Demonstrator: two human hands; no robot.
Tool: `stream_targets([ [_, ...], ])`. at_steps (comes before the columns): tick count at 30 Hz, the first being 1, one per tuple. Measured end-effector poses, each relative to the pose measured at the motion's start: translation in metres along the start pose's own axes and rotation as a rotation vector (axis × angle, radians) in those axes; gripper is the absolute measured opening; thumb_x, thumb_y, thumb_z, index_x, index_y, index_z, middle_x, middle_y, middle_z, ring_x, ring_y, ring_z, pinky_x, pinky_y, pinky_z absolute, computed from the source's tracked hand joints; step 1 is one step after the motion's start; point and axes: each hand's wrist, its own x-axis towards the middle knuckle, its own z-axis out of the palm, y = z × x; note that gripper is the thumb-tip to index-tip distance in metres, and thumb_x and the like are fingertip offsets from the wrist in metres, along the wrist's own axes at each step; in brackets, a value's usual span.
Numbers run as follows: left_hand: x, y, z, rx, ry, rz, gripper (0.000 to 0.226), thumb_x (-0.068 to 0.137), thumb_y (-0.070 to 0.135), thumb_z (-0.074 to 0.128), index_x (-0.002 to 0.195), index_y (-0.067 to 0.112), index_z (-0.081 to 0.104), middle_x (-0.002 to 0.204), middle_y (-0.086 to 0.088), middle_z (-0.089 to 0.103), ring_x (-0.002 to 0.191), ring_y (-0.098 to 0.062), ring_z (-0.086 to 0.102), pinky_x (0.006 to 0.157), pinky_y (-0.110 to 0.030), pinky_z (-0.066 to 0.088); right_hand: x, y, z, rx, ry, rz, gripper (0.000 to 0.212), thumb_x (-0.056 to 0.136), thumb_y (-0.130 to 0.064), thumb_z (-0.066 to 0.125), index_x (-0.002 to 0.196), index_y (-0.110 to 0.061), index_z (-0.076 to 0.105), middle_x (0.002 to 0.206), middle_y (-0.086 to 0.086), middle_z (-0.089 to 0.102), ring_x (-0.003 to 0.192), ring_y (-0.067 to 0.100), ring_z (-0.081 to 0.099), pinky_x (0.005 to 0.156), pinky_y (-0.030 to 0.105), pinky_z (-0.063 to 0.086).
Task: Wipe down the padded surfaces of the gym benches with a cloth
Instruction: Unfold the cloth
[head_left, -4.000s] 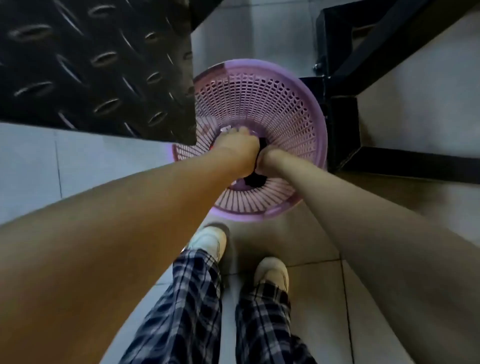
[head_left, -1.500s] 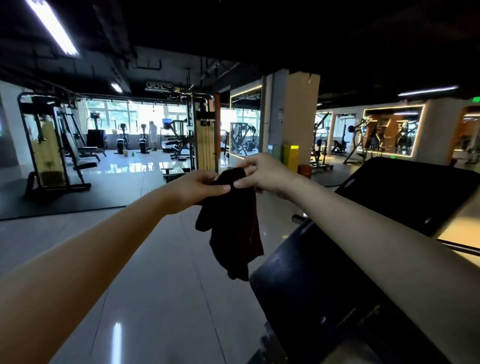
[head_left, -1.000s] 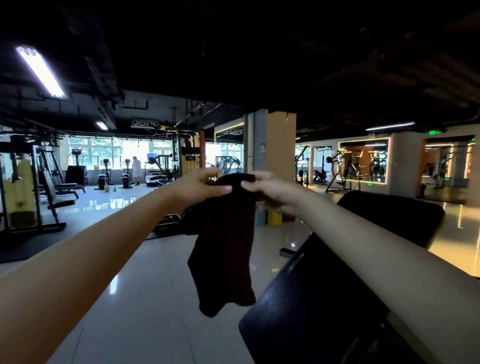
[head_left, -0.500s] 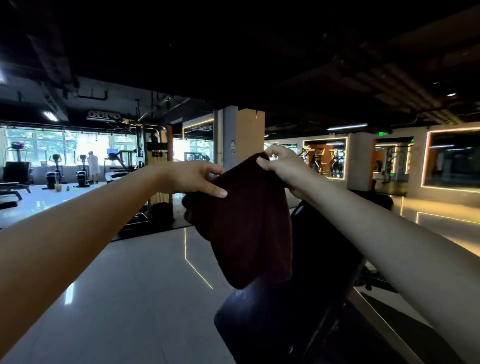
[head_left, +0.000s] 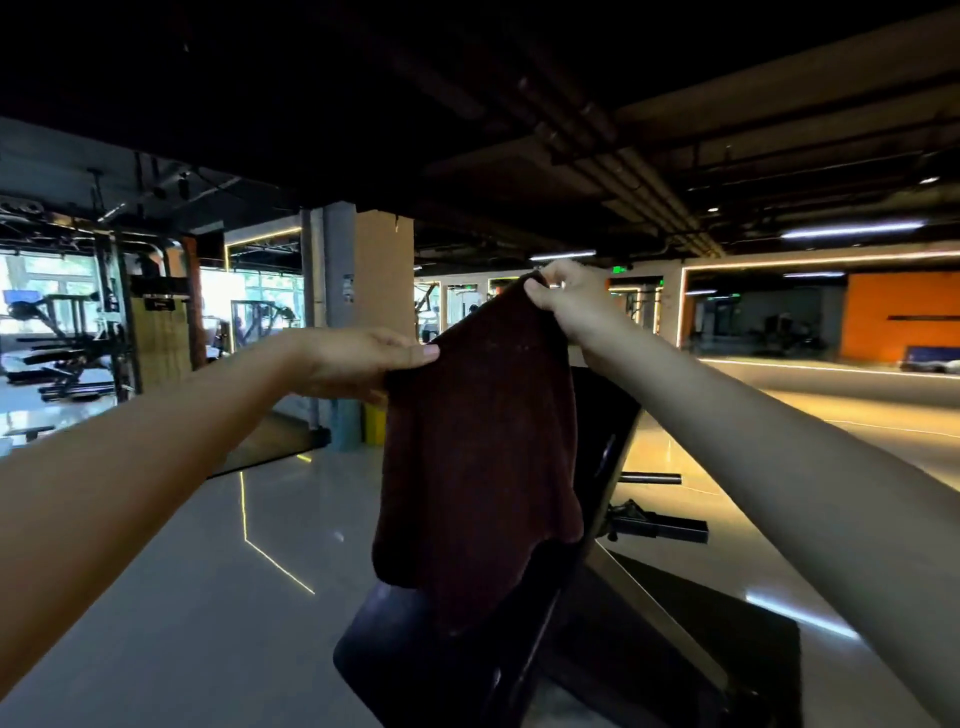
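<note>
We look over a glossy grey floor (head_left: 197, 613) crossed by a thin yellow line of light. At nine o'clock, weight machines (head_left: 67, 343) stand before bright windows. Near eleven o'clock a square pillar (head_left: 363, 291) rises to the dark ceiling. At three o'clock an orange wall (head_left: 898, 317) glows behind lit strips. Low at six o'clock a black bench pad (head_left: 410, 670) slants upward.

Since half a second ago our view has swung to the right, bringing the orange wall in. Our hands have also drawn apart, so the cloth (head_left: 478, 457) is now spread wider and hangs flatter.

Our left hand (head_left: 358, 364) pinches the cloth's left top corner, thumb on the near face and fingers behind, and the cloth starts at that hand's three o'clock. Our right hand (head_left: 566, 301) is higher and pinches the other top corner, with the cloth falling away toward its seven o'clock. The dark red cloth hangs in the air between and below both hands, in front of the bench pad. We cannot tell whether its lower edge touches the pad.
</note>
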Motion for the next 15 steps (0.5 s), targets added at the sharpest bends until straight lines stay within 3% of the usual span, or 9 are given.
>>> stream_targets([
  [5, 0.021, -0.009, 0.022, -0.104, -0.087, 0.113, 0.079, 0.049, 0.064, 0.085, 0.105, 0.010, 0.068, 0.104, -0.002, 0.073, 0.098, -0.014, 0.069, 0.076, -0.022, 0.055, 0.000, 0.003, -0.036, -0.078, 0.170, 0.053, 0.007, 0.095, -0.020, 0.057, 0.097, -0.013, 0.057, 0.094, 0.007, 0.059, 0.086, 0.018, 0.058, 0.074, 0.032, 0.049],
  [10, 0.040, -0.015, 0.035, -0.017, -0.190, 0.116, 0.066, 0.056, 0.061, 0.085, 0.102, 0.015, 0.072, 0.111, -0.008, 0.071, 0.105, -0.020, 0.066, 0.092, -0.031, 0.052, -0.005, 0.011, -0.070, -0.158, 0.226, 0.059, 0.014, 0.097, -0.021, 0.054, 0.107, -0.011, 0.057, 0.096, 0.006, 0.057, 0.084, 0.015, 0.056, 0.074, 0.031, 0.049],
  [12, 0.047, -0.015, 0.038, 0.017, -0.222, 0.089, 0.070, 0.054, 0.061, 0.085, 0.103, 0.014, 0.069, 0.107, -0.006, 0.072, 0.101, -0.019, 0.067, 0.087, -0.031, 0.052, -0.005, 0.014, -0.084, -0.177, 0.247, 0.046, 0.011, 0.098, -0.022, 0.054, 0.104, -0.013, 0.056, 0.092, 0.002, 0.056, 0.083, 0.012, 0.055, 0.073, 0.029, 0.050],
  [15, 0.058, -0.013, 0.038, 0.108, -0.256, 0.043, 0.054, 0.053, 0.062, 0.085, 0.090, 0.025, 0.072, 0.096, 0.000, 0.072, 0.093, -0.017, 0.066, 0.086, -0.036, 0.049, -0.002, 0.018, -0.108, -0.211, 0.290, 0.048, 0.009, 0.098, -0.021, 0.052, 0.102, -0.013, 0.055, 0.088, -0.001, 0.054, 0.080, 0.010, 0.054, 0.065, 0.023, 0.047],
])
